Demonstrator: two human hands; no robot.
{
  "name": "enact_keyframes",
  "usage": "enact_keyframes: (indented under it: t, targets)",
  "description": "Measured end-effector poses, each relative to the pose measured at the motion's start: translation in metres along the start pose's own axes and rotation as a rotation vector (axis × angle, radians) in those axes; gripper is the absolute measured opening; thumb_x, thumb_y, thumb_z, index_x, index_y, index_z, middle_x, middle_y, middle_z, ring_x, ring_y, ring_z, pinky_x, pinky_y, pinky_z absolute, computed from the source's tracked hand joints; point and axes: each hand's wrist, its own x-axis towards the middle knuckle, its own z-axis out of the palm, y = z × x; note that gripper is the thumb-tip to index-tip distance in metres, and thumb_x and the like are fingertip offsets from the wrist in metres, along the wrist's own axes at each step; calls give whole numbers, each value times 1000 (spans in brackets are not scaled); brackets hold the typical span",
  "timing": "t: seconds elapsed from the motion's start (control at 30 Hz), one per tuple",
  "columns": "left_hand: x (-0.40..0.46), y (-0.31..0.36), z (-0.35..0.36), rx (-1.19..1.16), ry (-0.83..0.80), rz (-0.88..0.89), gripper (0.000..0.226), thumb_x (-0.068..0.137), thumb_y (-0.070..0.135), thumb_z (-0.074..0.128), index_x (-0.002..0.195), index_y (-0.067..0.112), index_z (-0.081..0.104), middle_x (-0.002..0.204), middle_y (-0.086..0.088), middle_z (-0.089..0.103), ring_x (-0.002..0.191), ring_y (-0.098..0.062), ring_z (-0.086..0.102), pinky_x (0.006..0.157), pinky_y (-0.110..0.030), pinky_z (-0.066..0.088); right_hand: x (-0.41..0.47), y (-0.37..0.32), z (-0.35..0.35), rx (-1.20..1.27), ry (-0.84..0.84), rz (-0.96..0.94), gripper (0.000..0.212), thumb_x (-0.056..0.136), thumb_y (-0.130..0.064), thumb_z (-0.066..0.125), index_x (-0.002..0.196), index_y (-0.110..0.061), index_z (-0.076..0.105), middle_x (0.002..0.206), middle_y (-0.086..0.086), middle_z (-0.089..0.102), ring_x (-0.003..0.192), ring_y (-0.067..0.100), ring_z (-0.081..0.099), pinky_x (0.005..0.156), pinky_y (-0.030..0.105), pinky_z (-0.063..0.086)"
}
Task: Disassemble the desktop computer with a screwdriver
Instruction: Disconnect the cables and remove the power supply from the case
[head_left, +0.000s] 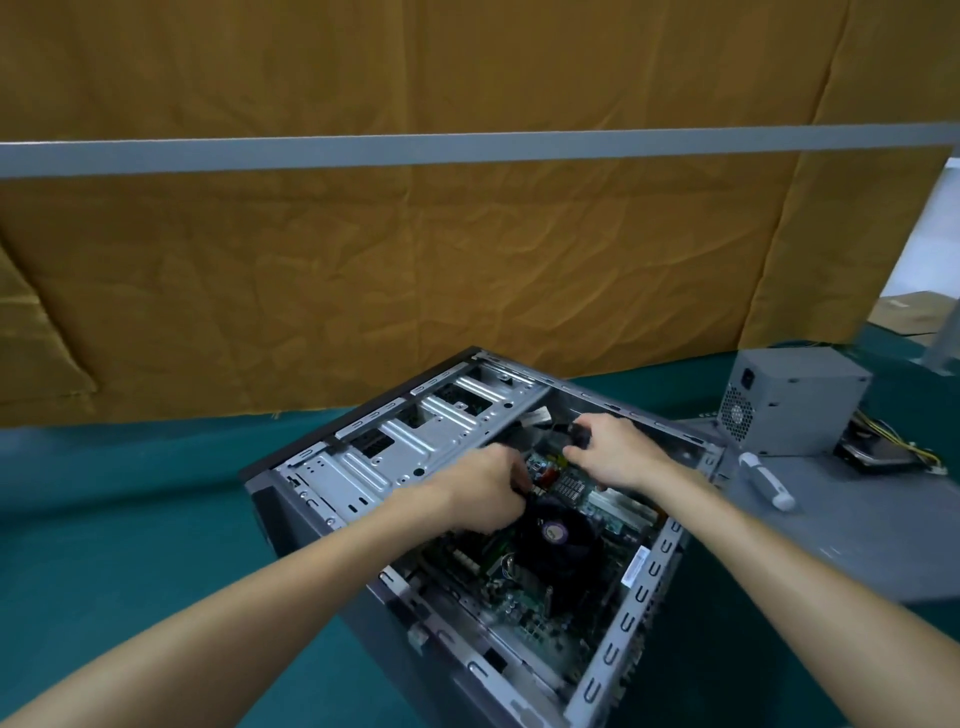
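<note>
An open grey desktop computer case (363, 457) lies on its side on the green table, its motherboard (530, 608) and black CPU fan (556, 535) exposed. My left hand (483, 493) reaches into the case beside the fan, fingers curled around something dark that I cannot make out. My right hand (613, 447) is farther back inside the case and grips a black cable connector (579, 434). A white-handled screwdriver (766, 480) lies on the grey side panel (852, 535) to the right, held by neither hand.
A removed grey power supply (789, 400) with yellow wires stands at the back right, a dark flat part (872, 454) beside it. Brown paper (415, 286) covers the wall behind the green table (130, 493). A grey rail (467, 148) crosses the upper view.
</note>
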Motion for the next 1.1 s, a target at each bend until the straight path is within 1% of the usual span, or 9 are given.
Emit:
enact_keyframes:
  t: [0.07, 0.17, 0.4, 0.6, 0.67, 0.73, 0.9, 1.03, 1.1]
  targets:
    - [1, 8, -17, -102, 131, 132, 11, 95, 15, 61, 99, 22, 68, 90, 14, 63, 70, 3, 59, 61, -8, 43, -1, -1, 0, -2, -7, 14, 56, 96, -38, 61, 147, -24, 42, 103, 2, 71, 81, 19, 70, 77, 42, 58]
    - [-1, 8, -43, -417, 287, 182, 8, 96, 17, 64, 93, 18, 72, 67, 15, 60, 55, 1, 56, 59, -24, 56, -2, 0, 3, 33, -16, 12, 70, 96, -39, 62, 154, -25, 26, 98, 0, 72, 83, 18, 69, 79, 47, 58]
    - [10, 1, -99, -751, 547, 266, 13, 99, 13, 62, 95, 15, 74, 60, 10, 59, 55, -7, 51, 54, -23, 48, -1, -4, 6, 43, 84, -159, 21, 95, -30, 64, 115, -30, 64, 93, -12, 69, 90, 16, 68, 78, 35, 56]
    - [44, -37, -99, -420, 642, 93, 21, 103, 12, 50, 107, 16, 70, 79, -1, 68, 60, -15, 56, 58, -29, 48, 14, 3, -12, -269, 629, -288, 14, 97, -23, 56, 108, -20, 65, 103, 0, 65, 98, 24, 61, 77, 32, 44]
    - [57, -52, -90, -270, 670, 54, 22, 102, 13, 52, 114, 16, 70, 95, 1, 72, 68, -12, 61, 61, -21, 49, 26, 7, -17, -381, 550, -166, 30, 100, -35, 52, 123, -17, 57, 116, 6, 60, 108, 28, 58, 89, 38, 45]
    - [68, -63, -83, -172, 649, 21, 23, 101, 13, 53, 118, 15, 69, 107, -1, 72, 83, -12, 63, 70, -22, 48, 37, 11, -17, -483, 405, 6, 48, 102, -55, 40, 125, -16, 54, 116, 10, 61, 104, 31, 62, 81, 40, 47]
    - [92, -72, -63, 327, 572, -41, 29, 104, 28, 47, 126, 21, 63, 117, -10, 63, 102, -34, 57, 84, -42, 48, 46, 30, -9, -507, 330, 27, 64, 98, -70, 27, 80, -15, 55, 68, 1, 59, 60, 24, 55, 58, 34, 39]
    - [99, -56, -50, 505, 622, -174, 36, 103, 40, 44, 129, 18, 55, 134, -15, 43, 118, -39, 44, 97, -47, 37, 50, 37, -11, -457, 366, -46, 65, 94, -74, 38, 64, -17, 47, 56, 1, 52, 52, 19, 50, 56, 34, 41]
    - [96, -44, -46, 501, 699, -82, 31, 102, 31, 47, 124, 11, 56, 138, -18, 43, 120, -39, 45, 98, -46, 38, 54, 36, -12, -440, 371, -72, 68, 91, -76, 42, 60, -15, 48, 53, 1, 52, 49, 18, 51, 55, 34, 45]
